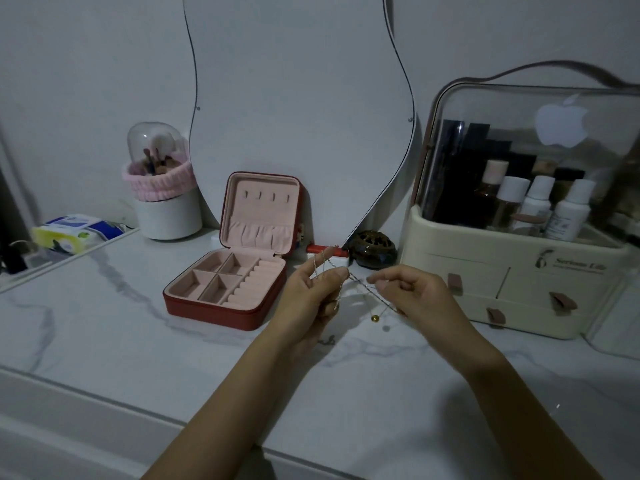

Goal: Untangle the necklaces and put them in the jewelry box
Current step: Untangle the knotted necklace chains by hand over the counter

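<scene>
Thin tangled necklace chains [362, 289] stretch in the air between my two hands above the marble table. My left hand [313, 292] has the chains looped over its raised fingers and pinched at the thumb. My right hand [412, 292] pinches a chain between thumb and forefinger. A small gold ball pendant [374, 318] dangles below the chains. The red jewelry box [227, 311] stands open just left of my left hand, its pink compartments showing nothing inside.
A cream cosmetics organiser [491, 271] with bottles stands at the right. A wavy mirror [298, 98] leans on the wall behind. A dark round container [372, 249], a brush holder [166, 209] and tissue packs [72, 233] sit along the back.
</scene>
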